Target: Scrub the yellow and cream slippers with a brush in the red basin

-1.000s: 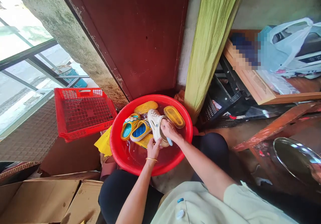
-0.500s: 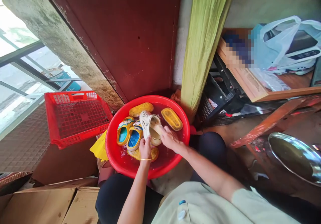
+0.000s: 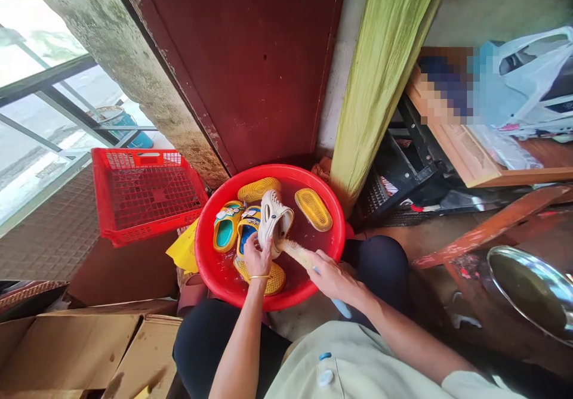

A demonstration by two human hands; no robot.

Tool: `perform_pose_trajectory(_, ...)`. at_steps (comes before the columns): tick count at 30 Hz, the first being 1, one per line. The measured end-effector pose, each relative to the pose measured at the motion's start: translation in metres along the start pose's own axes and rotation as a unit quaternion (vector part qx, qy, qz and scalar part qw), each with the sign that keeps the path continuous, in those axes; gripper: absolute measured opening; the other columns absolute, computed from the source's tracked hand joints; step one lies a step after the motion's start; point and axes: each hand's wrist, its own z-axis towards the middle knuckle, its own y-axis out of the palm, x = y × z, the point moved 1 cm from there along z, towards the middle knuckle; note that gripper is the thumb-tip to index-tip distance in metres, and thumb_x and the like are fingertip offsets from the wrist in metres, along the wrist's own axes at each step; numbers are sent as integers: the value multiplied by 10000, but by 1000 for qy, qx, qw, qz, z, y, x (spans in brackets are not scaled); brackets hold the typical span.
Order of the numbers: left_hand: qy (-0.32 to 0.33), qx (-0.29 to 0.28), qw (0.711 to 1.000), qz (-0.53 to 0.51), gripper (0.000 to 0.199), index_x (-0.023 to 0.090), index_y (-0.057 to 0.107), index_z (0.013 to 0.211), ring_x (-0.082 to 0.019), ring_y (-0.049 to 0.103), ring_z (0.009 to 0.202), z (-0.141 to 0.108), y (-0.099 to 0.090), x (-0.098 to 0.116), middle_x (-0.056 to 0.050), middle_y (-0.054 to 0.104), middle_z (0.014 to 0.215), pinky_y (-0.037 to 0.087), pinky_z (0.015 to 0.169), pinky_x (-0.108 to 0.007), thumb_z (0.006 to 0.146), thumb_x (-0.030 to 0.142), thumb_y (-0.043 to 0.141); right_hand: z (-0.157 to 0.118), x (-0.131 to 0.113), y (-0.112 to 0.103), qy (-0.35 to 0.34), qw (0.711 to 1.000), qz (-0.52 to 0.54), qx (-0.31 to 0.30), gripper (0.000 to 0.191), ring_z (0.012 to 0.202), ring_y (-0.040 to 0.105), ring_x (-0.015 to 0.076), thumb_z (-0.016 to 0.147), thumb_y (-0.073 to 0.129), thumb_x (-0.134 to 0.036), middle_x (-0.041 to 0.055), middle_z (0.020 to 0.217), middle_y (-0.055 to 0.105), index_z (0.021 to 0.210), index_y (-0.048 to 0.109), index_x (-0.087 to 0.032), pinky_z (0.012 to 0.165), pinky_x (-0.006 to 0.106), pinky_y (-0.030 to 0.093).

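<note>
Left grip (image 3: 257, 257) shut around the cream clog (image 3: 273, 220), fingers on its underside, gold bangle (image 3: 258, 277) on that wrist. Right grip (image 3: 329, 281) shut on the handle of a brush (image 3: 298, 254), blue handle end sticking out past the hand, pale bristles pushed into the clog opening. Clog held tilted, toe up, over a red basin (image 3: 313, 179) with water (image 3: 308, 250) in it, not resting on the basin floor as far as visible.

In the basin: yellow slipper (image 3: 313, 209) sole up on the right, another yellow slipper (image 3: 258, 189) at the top, a third yellow slipper (image 3: 268, 280) under the left grip. Teal slipper (image 3: 226, 226) and blue slipper (image 3: 247, 232) lie side by side on the left, overlapping the basin's inner wall.

Basin sits on the floor between the knees. Red crate (image 3: 147, 196) just left of it, yellow bag (image 3: 183, 247) tucked between them. Cardboard boxes (image 3: 67, 351) lower left. Steel pan (image 3: 532, 291) lower right, wooden shelf (image 3: 465, 160) upper right with a plastic bag (image 3: 532, 71) on it. Maroon door (image 3: 237, 59) behind.
</note>
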Motion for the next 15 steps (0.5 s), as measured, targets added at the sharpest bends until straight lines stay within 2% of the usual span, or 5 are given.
perform_pose_trajectory(2, 44, 24, 996, 67, 596, 127, 610, 1309, -325, 624, 1119, 3, -5, 1, -166, 667, 1189, 504, 969, -469, 858, 517, 610, -6, 12, -11, -17, 999, 46, 20, 453, 1094, 655, 197, 918, 550, -208, 61, 1178, 696, 1366, 590, -262, 981, 321, 499)
perform_pose_trajectory(5, 122, 51, 979, 158, 503, 147, 602, 1350, -351, 519, 1302, 4, -9, 5, -198, 579, 1356, 434, 1058, -500, 922, 403, 537, 12, 30, -33, -26, 993, 42, 107, 416, 1103, 650, 205, 930, 534, -220, 74, 1196, 699, 1342, 593, -231, 991, 347, 501)
perform_pose_trajectory(9, 192, 10, 950, 247, 421, 215, 643, 1332, -350, 492, 1340, -6, -2, 8, -172, 522, 1465, 398, 1076, -521, 954, 305, 481, 57, 45, -59, 74, 972, -72, 211, 503, 1093, 641, 247, 954, 487, -231, 129, 1255, 652, 1456, 497, -210, 953, 366, 506)
perform_pose_trajectory(12, 206, -85, 928, 299, 489, 222, 583, 1413, -342, 501, 1333, -17, 7, 7, -162, 482, 1524, 424, 1056, -491, 934, 299, 524, 81, 49, -61, 150, 964, -130, 176, 568, 1044, 659, 248, 982, 442, -232, 155, 1291, 615, 1547, 384, -206, 895, 335, 503)
perform_pose_trajectory(15, 187, -159, 904, 349, 499, 213, 597, 1401, -355, 510, 1324, -24, 14, 4, -172, 414, 1579, 440, 1034, -491, 906, 266, 553, 88, 53, -48, 146, 970, -149, 129, 644, 1071, 656, 250, 979, 424, -184, 170, 1280, 622, 1602, 263, -184, 919, 327, 479)
